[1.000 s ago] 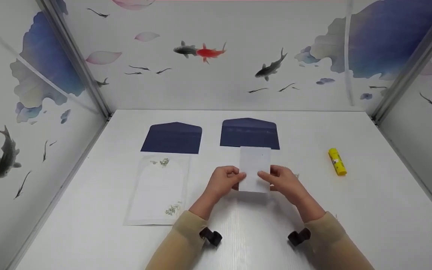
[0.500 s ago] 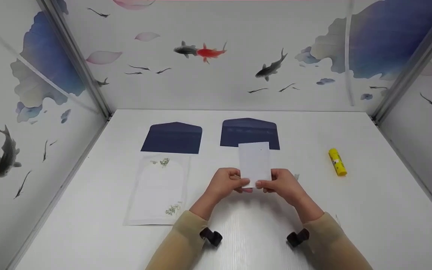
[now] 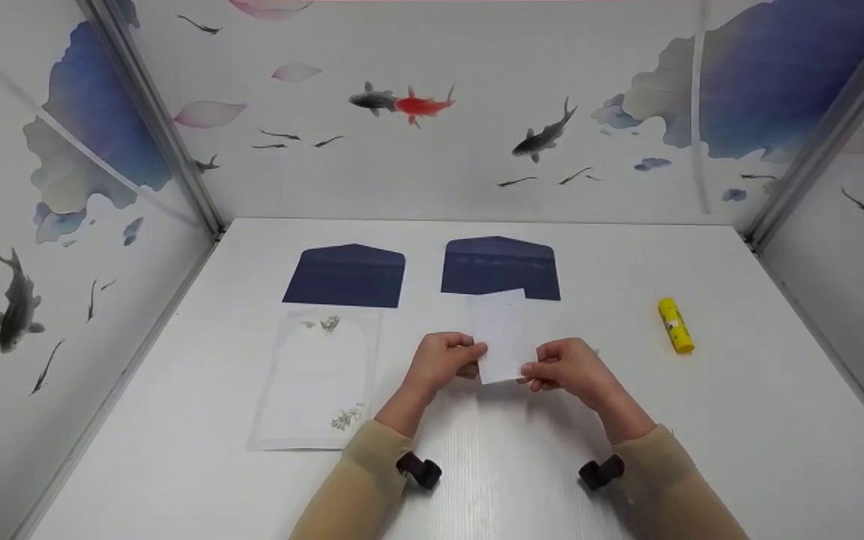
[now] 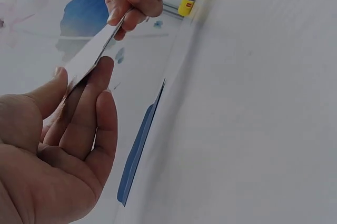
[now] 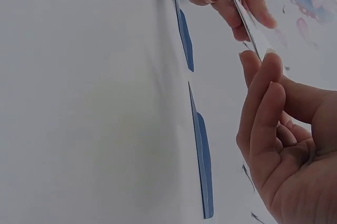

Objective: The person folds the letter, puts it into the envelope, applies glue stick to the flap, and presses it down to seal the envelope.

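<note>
Between both hands a white paper (image 3: 499, 330), seemingly folded, is held up over the table, slightly tilted. My left hand (image 3: 441, 361) pinches its left edge, thumb in front and fingers behind. At the lower right corner, my right hand (image 3: 571, 367) pinches it between thumb and fingers. Seen edge-on in the left wrist view, the paper (image 4: 87, 58) runs between the two hands. In the right wrist view the right fingertips are at the near end of the paper (image 5: 250, 27). The paper's top overlaps a dark blue envelope (image 3: 501, 266) in the head view.
Another dark blue envelope (image 3: 346, 277) lies open-flapped at the back left. Below it is a clear sleeve (image 3: 316, 382) with a leaf-printed sheet. A yellow glue stick (image 3: 676, 326) lies to the right. White panels (image 3: 432, 180) painted with fish enclose the white table.
The paper has shifted slightly left and tilted. My left hand's grip moved up from the bottom edge to the left side, while the right hand stays at the lower right corner.
</note>
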`<state>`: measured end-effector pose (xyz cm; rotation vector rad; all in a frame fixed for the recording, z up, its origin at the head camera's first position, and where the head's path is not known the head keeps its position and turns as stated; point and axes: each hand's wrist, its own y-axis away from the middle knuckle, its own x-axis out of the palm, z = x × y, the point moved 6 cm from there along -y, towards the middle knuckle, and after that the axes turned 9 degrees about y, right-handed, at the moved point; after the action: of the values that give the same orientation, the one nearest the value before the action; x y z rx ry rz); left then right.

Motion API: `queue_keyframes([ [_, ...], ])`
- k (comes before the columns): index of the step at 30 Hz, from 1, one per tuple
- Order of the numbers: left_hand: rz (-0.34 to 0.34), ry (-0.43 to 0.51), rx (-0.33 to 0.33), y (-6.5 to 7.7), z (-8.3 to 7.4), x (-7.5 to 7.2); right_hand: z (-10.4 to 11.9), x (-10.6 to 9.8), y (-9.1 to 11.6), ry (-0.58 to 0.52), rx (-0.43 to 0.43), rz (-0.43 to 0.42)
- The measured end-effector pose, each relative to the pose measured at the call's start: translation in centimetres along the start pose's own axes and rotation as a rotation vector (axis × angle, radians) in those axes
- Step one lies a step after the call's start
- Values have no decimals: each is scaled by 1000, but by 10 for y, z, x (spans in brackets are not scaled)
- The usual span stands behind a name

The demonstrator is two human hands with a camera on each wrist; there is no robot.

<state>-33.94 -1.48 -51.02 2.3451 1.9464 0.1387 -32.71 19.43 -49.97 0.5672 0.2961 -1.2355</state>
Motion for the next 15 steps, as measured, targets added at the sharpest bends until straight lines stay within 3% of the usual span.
queue_keyframes([
  [6, -55, 2, 4, 0, -2, -2, -2, 0, -1, -32, -9, 42],
  [15, -11, -17, 4, 1, -1, 5, -11, -9, -7, -166, 50, -140],
])
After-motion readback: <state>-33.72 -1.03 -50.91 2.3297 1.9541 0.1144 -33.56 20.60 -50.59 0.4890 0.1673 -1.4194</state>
